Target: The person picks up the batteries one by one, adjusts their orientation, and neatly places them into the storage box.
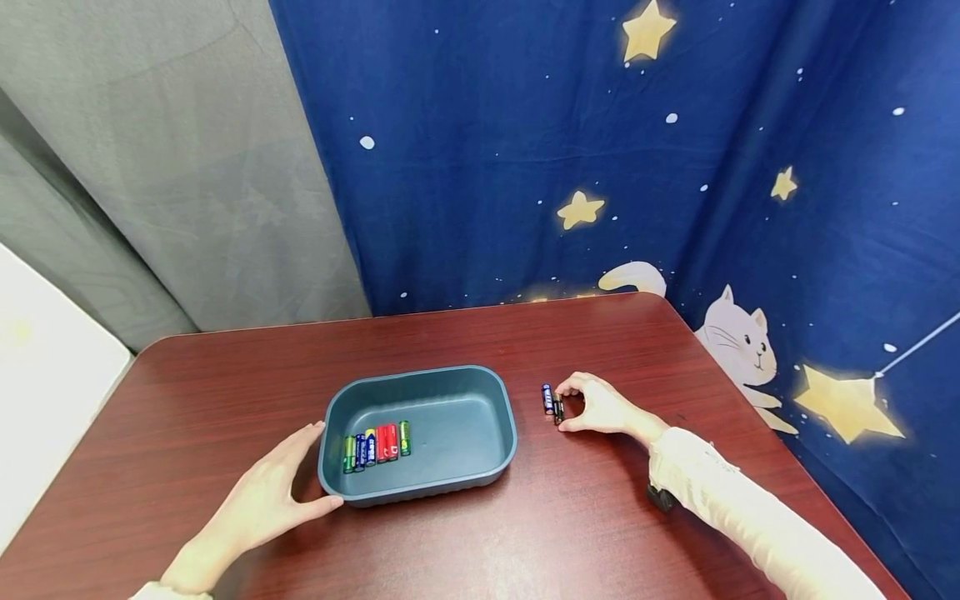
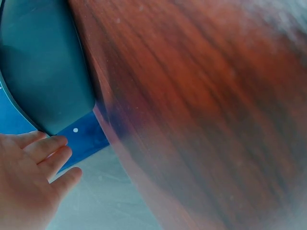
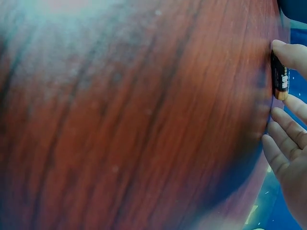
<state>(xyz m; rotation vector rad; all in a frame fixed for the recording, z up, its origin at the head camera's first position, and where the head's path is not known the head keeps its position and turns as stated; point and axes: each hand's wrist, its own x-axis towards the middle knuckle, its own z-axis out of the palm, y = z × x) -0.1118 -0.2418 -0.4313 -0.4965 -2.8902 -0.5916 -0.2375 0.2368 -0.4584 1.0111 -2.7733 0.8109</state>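
Between thumb and forefinger, my right hand (image 1: pixel 600 406) pinches a black battery (image 3: pixel 279 76) with a gold end, the other fingers spread apart. A blue battery (image 1: pixel 547 399) lies on the table just left of it. My left hand (image 1: pixel 262 487) is spread at the left end of a dark teal plastic basin (image 1: pixel 420 493), its fingertips and thumb right at the rim. Inside the basin, several batteries lie side by side: a green one (image 1: pixel 348 455), two blue ones (image 1: pixel 360 452), two red ones (image 1: pixel 387 443), and another green one (image 1: pixel 405 437) slightly apart.
The reddish-brown wooden table (image 1: pixel 247 383) has rounded far corners. Behind it hang a grey curtain (image 1: pixel 187 167) and a blue curtain (image 1: pixel 480 150) with stars and a cat. A white surface (image 1: pixel 45 400) stands at the left.
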